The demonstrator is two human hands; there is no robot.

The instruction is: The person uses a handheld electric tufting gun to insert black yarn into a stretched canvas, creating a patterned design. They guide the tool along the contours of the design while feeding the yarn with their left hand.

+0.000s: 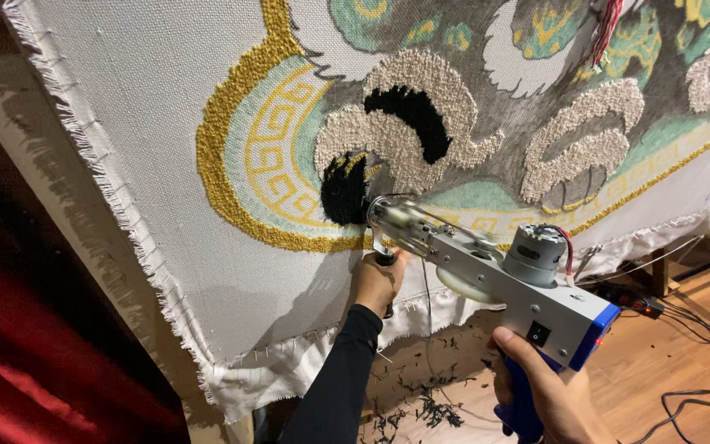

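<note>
A grey and blue tufting gun (495, 279) points its needle end at a black tufted patch (344, 189) on a stretched white backing cloth (141, 123). My left hand (377, 281), in a black sleeve, grips the gun's front handle just below the needle. My right hand (546, 393) wraps the blue rear handle at the bottom right. The cloth carries a tufted design of yellow border (222, 156), pale green, cream curls (421, 107) and black. A thin yarn strand runs along the gun's top to the needle.
A wooden frame edge (59, 189) holds the cloth at the left, with red drapery (18, 362) beside it. Black yarn clippings (429, 403) litter the wooden floor. Cables (700, 362) and a small black box (638, 300) lie on the floor at the right.
</note>
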